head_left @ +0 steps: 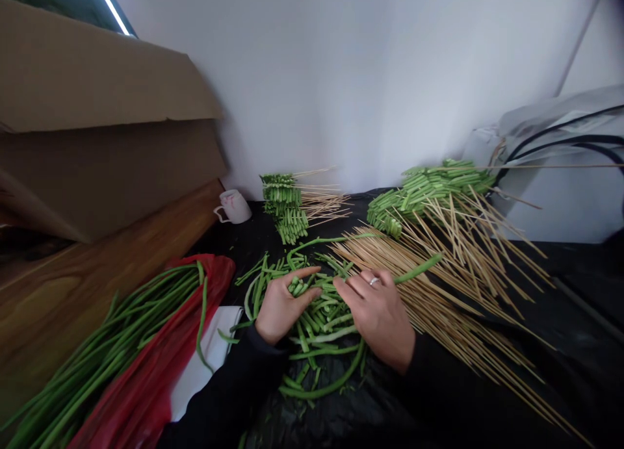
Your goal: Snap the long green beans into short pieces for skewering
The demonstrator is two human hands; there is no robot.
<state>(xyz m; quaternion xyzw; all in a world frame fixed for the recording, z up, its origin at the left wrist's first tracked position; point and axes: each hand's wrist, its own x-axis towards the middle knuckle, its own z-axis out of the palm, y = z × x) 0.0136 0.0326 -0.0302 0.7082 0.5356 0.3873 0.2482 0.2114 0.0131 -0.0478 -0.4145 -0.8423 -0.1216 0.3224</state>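
My left hand (285, 307) is curled around a small bunch of cut green bean pieces (298, 285), thumb and forefinger to either side. Beneath both hands spreads a loose pile of cut beans (329, 309), with longer pieces at its edges. My right hand (377, 312), a ring on one finger, reaches over the pile's right side with bent fingers; its fingertips are partly hidden among the pieces. From behind it a long green bean (420, 268) sticks out to the right, over the wooden skewers (439, 312); whether the hand grips it is unclear.
Skewered bean stacks lie at the back (285, 205) and back right (439, 186). A white mug (234, 206) stands by a cardboard box (112, 169). Long uncut beans (131, 325) rest on a red bag (146, 384) at left. A pale bag (560, 195) sits at right.
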